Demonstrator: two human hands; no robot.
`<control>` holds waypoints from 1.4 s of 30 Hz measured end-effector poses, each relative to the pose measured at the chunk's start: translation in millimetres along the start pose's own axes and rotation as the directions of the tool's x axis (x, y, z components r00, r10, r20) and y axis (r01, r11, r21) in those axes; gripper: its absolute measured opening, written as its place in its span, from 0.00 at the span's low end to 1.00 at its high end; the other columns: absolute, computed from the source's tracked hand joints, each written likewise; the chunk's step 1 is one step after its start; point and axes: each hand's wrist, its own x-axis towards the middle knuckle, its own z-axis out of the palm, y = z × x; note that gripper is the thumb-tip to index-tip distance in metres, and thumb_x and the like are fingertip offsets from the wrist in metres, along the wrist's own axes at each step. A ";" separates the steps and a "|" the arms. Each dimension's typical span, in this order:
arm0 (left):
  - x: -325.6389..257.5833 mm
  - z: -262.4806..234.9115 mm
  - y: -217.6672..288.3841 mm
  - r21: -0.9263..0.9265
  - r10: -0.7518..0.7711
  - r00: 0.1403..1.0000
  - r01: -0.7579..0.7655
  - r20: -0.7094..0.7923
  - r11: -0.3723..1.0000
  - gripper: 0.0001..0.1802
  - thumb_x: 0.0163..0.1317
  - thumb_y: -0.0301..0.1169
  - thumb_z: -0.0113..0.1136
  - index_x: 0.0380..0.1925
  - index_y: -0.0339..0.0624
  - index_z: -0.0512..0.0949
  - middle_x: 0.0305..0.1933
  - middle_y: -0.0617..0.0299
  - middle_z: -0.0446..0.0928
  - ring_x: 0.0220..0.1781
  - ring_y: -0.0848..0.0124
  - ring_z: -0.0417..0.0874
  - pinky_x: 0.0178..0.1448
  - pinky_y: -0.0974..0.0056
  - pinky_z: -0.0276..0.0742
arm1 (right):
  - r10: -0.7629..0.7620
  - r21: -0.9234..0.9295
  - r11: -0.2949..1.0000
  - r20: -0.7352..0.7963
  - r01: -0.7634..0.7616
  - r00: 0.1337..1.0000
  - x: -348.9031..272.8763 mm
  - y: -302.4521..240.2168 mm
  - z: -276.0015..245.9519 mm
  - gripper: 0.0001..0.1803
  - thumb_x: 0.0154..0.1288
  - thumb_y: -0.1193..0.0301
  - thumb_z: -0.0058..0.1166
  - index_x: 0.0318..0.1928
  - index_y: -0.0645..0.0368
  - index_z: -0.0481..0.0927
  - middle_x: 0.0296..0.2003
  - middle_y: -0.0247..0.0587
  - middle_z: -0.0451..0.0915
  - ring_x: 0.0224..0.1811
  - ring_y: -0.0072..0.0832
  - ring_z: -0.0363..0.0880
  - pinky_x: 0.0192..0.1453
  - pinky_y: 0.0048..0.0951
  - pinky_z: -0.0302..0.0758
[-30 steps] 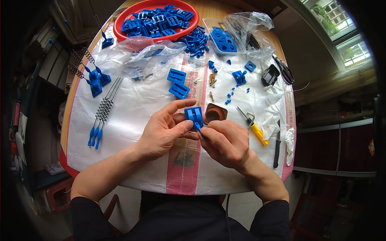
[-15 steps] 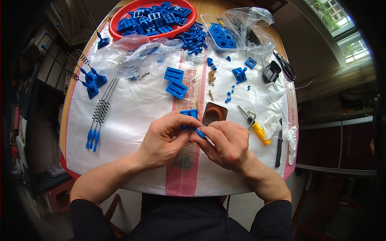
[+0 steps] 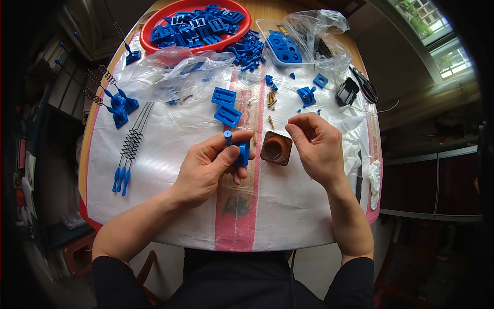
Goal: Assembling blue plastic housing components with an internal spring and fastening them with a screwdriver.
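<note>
Blue plastic part [image 3: 241, 150], with a short round peg standing at its top, is clamped between the thumb and curled fingers of the left hand [image 3: 208, 167], just above the white woven sheet [image 3: 170, 170] that covers the desk [image 3: 280, 13]. The right hand [image 3: 318, 147] hovers just right of a small brown ribbed cup [image 3: 277, 148]; its thumb and forefinger tips are pinched together, though whether anything tiny lies between them cannot be told. Brass screws [image 3: 271, 98] lie scattered beyond the cup, near two flat blue blocks [image 3: 225, 105]. A red tray [image 3: 195, 26] of blue pieces sits at the far edge, and long wire springs with blue ends [image 3: 128, 149] lie to the left.

Judged from these positions, the fitting goes best if the left hand holds the part steady with its peg end turned toward the right hand, and the right hand brings any small fastener in squarely, close over the sheet so that a dropped piece stays easy to find.
</note>
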 end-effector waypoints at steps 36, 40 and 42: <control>1.1 -0.6 -5.9 -0.106 -0.087 0.983 0.105 0.165 0.989 0.23 0.79 0.36 0.47 0.68 0.38 0.68 0.50 0.61 0.79 0.37 0.78 0.74 0.46 0.72 0.74 | -0.495 0.077 0.868 0.041 0.491 0.868 -43.8 -24.4 20.6 0.12 0.56 0.80 0.68 0.41 0.62 0.81 0.32 0.43 0.82 0.30 0.36 0.83 0.30 0.33 0.79; 0.4 0.0 -4.6 -0.028 -0.095 0.983 0.101 0.160 0.995 0.22 0.79 0.36 0.47 0.68 0.38 0.68 0.52 0.62 0.79 0.39 0.80 0.75 0.46 0.73 0.73 | -0.537 0.016 0.844 0.024 0.536 0.843 -45.0 -23.2 23.2 0.12 0.56 0.79 0.69 0.40 0.63 0.81 0.33 0.44 0.82 0.31 0.36 0.84 0.31 0.32 0.80; 0.2 -0.8 -3.5 0.056 -0.084 0.982 0.075 0.169 0.996 0.22 0.79 0.36 0.47 0.68 0.38 0.69 0.53 0.63 0.79 0.41 0.81 0.76 0.47 0.73 0.73 | -0.487 0.027 0.873 0.050 0.486 0.872 -47.6 -22.8 22.9 0.12 0.56 0.79 0.69 0.40 0.63 0.81 0.33 0.44 0.82 0.32 0.36 0.84 0.31 0.32 0.80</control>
